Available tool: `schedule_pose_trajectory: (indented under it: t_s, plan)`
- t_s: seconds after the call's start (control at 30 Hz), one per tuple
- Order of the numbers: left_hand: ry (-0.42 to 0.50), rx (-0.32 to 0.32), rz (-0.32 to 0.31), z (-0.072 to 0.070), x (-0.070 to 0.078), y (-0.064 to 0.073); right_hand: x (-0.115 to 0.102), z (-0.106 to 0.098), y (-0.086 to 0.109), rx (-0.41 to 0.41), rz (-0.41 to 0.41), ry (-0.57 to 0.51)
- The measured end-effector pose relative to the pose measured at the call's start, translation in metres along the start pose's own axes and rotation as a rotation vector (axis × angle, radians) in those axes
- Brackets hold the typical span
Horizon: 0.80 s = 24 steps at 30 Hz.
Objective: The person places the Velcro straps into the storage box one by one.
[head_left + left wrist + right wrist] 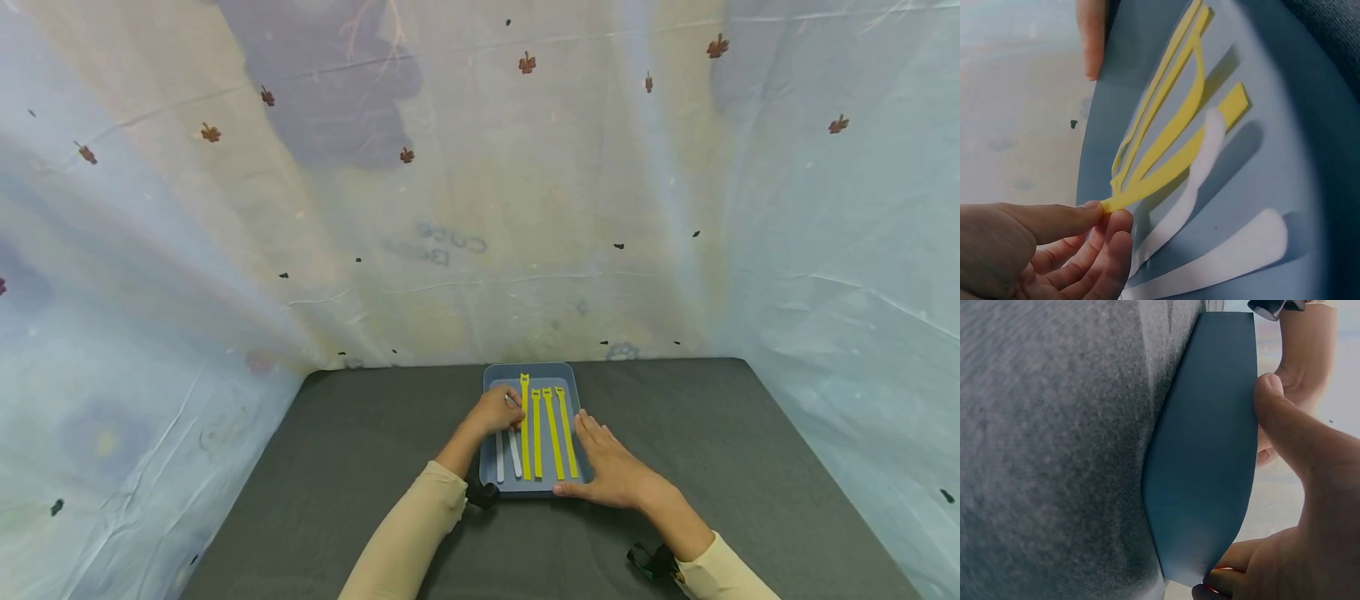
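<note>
A blue-grey tray point(528, 367) holds several yellow hook-and-loop cable ties point(555, 433) with slotted heads, lying lengthwise side by side. Two white ties point(500, 458) lie at its left side, their far ends hidden under my left hand point(497, 410). That hand pinches the leftmost yellow tie point(1166, 176) between thumb and fingertips; in the left wrist view the tie bows up above the tray floor. My right hand point(611, 468) rests at the tray's near right corner. Its thumb touches the near rim, and its extended fingers lie along the right side.
The tray stands on a dark grey cloth-covered table point(390, 433), near the far edge. Behind and at both sides hangs a pale printed curtain point(480, 317). A black strap point(482, 495) is on the left wrist, another point(651, 561) on the right.
</note>
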<state>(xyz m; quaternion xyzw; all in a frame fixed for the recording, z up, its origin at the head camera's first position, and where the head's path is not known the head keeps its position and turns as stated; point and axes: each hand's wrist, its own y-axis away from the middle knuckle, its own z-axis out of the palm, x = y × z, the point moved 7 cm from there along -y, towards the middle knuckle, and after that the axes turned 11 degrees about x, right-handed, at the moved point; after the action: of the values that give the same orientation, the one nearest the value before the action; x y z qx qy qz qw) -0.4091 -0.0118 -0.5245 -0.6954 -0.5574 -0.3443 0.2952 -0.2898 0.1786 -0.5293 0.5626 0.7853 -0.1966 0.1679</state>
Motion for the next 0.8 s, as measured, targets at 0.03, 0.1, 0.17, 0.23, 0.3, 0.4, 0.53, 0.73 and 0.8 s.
schedule_pose_trajectory:
  t_s: [0.03,0.1,0.17,0.23,0.3,0.4,0.53,0.73,0.8]
  plan:
    - [-0.001,0.004,-0.001,0.0005,-0.0004,-0.0004,-0.0002,0.0,-0.0001,0.002,-0.001,0.0]
    - [-0.015,0.011,-0.004,0.002,-0.0017,-0.0015,-0.0004,0.0001,-0.0003,0.004,-0.002,-0.001]
    - [-0.026,0.02,-0.004,0.0032,-0.0026,-0.0026,-0.0006,0.0005,-0.0005,0.005,-0.004,0.001]
    - [-0.042,0.031,-0.011,0.004,-0.0036,-0.0031,-0.0006,0.0008,-0.0007,0.006,-0.003,0.001]
    - [-0.053,0.041,-0.019,0.0043,-0.0046,-0.0035,-0.0009,0.001,-0.0007,0.005,-0.002,0.003]
    - [-0.065,0.052,-0.033,0.0053,-0.0061,-0.0038,-0.0015,0.0004,-0.0002,0.003,0.005,0.0]
    - [-0.074,0.053,-0.036,0.0072,-0.008,-0.0047,-0.0024,-0.0001,0.0007,-0.002,0.01,0.0]
    - [-0.074,0.055,-0.024,0.008,-0.0082,-0.0067,-0.0027,-0.0006,0.001,-0.004,0.015,-0.008]
    - [-0.081,0.06,-0.019,0.0077,-0.0079,-0.0069,-0.0034,-0.0011,0.0011,-0.004,0.015,-0.009]
